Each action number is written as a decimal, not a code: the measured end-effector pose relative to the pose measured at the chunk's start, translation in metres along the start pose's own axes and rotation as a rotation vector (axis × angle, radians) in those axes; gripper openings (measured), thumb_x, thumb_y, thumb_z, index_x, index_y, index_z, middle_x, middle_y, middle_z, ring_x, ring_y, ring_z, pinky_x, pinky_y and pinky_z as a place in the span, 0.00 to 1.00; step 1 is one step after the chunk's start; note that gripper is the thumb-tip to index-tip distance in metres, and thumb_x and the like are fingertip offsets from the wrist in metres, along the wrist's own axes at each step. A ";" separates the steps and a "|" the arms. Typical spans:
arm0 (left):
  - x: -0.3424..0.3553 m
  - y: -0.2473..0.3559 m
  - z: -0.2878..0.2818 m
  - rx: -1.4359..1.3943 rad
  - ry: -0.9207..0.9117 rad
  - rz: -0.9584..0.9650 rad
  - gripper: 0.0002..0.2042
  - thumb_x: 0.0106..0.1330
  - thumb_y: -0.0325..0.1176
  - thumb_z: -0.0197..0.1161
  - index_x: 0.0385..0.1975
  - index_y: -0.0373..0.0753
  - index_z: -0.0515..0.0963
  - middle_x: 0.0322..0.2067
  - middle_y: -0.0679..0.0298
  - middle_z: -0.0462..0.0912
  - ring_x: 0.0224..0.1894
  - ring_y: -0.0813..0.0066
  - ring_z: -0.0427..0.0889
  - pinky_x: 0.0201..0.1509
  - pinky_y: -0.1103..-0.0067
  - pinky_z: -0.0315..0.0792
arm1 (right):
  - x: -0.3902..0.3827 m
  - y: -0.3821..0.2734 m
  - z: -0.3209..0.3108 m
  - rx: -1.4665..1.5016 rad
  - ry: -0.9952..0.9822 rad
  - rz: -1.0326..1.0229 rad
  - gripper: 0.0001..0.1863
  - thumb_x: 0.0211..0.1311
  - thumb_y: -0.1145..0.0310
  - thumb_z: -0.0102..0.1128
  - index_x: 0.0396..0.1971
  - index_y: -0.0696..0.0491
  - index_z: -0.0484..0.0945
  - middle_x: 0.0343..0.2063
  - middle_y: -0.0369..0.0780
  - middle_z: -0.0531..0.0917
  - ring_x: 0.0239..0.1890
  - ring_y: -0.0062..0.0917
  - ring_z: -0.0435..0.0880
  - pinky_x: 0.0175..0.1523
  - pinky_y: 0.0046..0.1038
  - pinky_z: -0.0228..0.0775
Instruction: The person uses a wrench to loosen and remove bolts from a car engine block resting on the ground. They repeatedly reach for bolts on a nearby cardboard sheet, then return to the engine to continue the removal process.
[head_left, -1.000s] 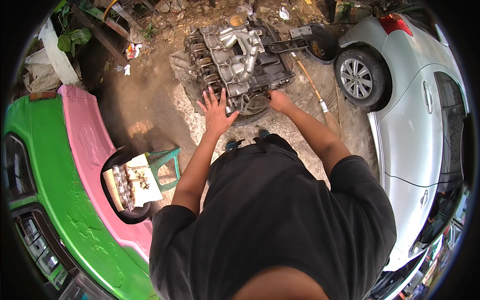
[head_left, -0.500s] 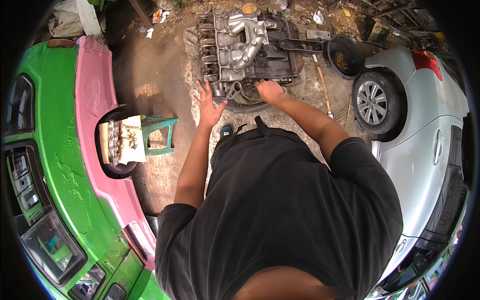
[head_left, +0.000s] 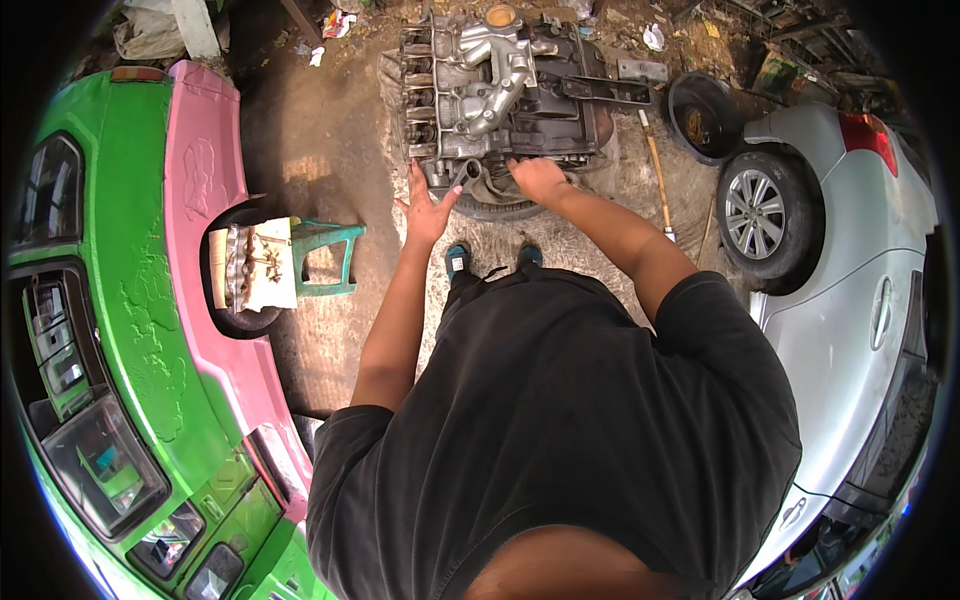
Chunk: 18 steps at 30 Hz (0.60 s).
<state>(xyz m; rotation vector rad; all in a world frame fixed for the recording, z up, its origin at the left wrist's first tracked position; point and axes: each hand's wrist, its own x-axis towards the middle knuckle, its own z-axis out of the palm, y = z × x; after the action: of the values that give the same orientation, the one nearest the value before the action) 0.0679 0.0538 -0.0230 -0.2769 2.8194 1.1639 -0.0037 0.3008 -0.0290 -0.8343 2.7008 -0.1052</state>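
Observation:
A grimy car engine (head_left: 487, 103) with a silver curved intake pipe lies ahead of me, its near end resting on a tyre (head_left: 497, 213). My left hand (head_left: 428, 214) is at the engine's near left corner, fingers spread and plainly open. Its thumb comes close to a round metal outlet (head_left: 468, 173), and whether it touches cannot be made out. At the near edge, right of that outlet, my right hand (head_left: 540, 179) is closed with its fingers curled against the engine. What they grip is hidden beneath the hand.
To the left is a green and pink vehicle (head_left: 120, 250); beside it a green stool (head_left: 328, 262) bears cardboard and a metal shaft (head_left: 238, 268). A silver car (head_left: 840, 250) stands right, near a black basin (head_left: 702, 118) and a long wooden handle (head_left: 656, 175).
The view has shifted slightly, and both my feet now show below the engine. My left thumb is nearer the round outlet. The right hand stays at the engine's near edge.

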 end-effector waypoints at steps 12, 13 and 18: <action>0.004 -0.003 -0.006 0.078 -0.047 -0.027 0.57 0.55 0.65 0.64 0.75 0.39 0.38 0.74 0.47 0.44 0.77 0.54 0.43 0.71 0.41 0.26 | 0.004 0.003 0.008 0.017 0.023 0.018 0.19 0.60 0.75 0.53 0.53 0.56 0.73 0.45 0.49 0.82 0.45 0.42 0.85 0.45 0.40 0.79; 0.005 -0.003 -0.007 0.099 -0.049 -0.028 0.57 0.55 0.65 0.64 0.75 0.39 0.39 0.74 0.46 0.44 0.77 0.54 0.43 0.72 0.41 0.27 | 0.005 0.002 0.009 0.039 0.029 0.032 0.20 0.59 0.76 0.52 0.53 0.56 0.73 0.45 0.49 0.82 0.44 0.43 0.85 0.46 0.41 0.79; 0.005 -0.001 -0.019 0.165 0.045 0.119 0.59 0.52 0.62 0.69 0.75 0.40 0.39 0.75 0.47 0.40 0.77 0.52 0.40 0.72 0.42 0.28 | 0.002 0.006 0.022 0.075 0.106 0.112 0.19 0.58 0.73 0.55 0.51 0.55 0.72 0.37 0.49 0.85 0.38 0.44 0.86 0.42 0.43 0.79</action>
<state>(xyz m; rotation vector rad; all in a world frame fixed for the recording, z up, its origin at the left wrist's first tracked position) 0.0635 0.0394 -0.0106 -0.1267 2.9859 0.9474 -0.0022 0.3053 -0.0512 -0.6716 2.8167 -0.2295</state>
